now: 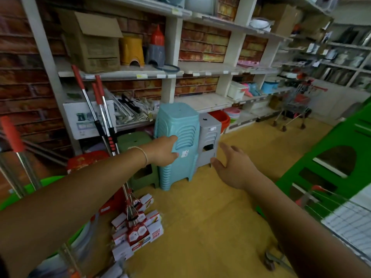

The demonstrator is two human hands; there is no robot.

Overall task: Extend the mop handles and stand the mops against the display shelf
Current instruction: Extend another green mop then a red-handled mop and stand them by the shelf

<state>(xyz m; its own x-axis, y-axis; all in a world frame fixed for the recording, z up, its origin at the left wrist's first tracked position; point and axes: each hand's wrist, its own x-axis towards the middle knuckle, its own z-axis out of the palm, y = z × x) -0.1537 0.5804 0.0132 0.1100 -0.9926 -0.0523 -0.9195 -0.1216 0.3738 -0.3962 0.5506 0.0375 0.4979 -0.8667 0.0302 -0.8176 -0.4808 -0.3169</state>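
in the head view, taking the stack of blue stools [177, 141] as landmark, the left hand [162, 151] gripped its near left side, fingers curled round the ribbed edge, while the right hand [233, 167] hung just right of it, in front of the grey stools [208, 141], fingers spread wide and holding nothing; the step in hand looked like shifting the stools to make room along the display shelf [120, 74], and doing it well would likely mean bringing the right hand onto the stack's far side, keeping it upright and sliding it clear rather than tipping it into the grey stools touching its right; the mops [104, 117] stood left of the blue stack, their red-topped handles leaning against the shelf edge above, their boxed heads [136, 227] on the floor below and left of it, and one more red-gripped handle [12, 135] rose far left, whether extended i could not tell; as to containers, a cardboard box [92, 43] sat up left of the stack with flaps open, contents hidden, a white bin [236, 90] up right showed nothing inside, and red and pink basins [230, 115] were nested just right behind the grey stools
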